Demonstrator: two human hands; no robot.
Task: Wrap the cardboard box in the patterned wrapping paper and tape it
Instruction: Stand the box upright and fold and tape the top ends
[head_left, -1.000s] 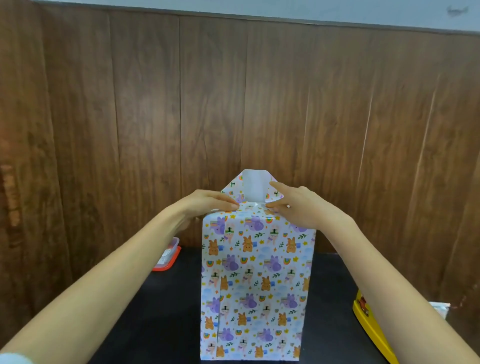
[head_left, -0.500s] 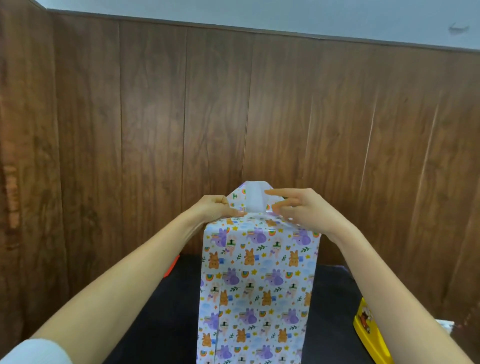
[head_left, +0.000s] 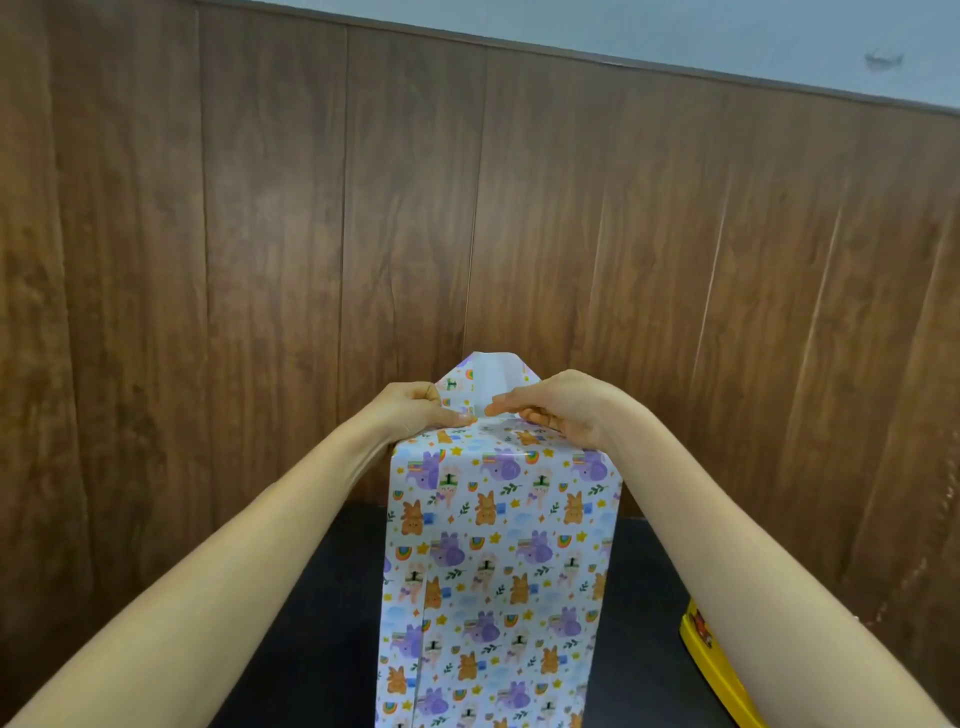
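Observation:
A tall box stands upright on the black table (head_left: 322, 623), fully covered in wrapping paper (head_left: 498, 561) printed with bunnies, purple animals and stars; no cardboard shows. At its top end a pointed paper flap (head_left: 491, 376) sticks up, white side toward me. My left hand (head_left: 415, 410) presses the paper at the top left edge, thumb tip near the middle. My right hand (head_left: 561, 408) pinches the fold at the top right edge, its fingertips almost meeting the left thumb. No tape is visible.
A wood-panel wall (head_left: 260, 260) rises close behind the box. A yellow object (head_left: 711, 670) lies at the table's right edge, partly hidden by my right forearm.
Both hands have drawn closer together on the top edge, and the right hand's fingers have curled down onto the fold. The view has tilted and shifted upward slightly.

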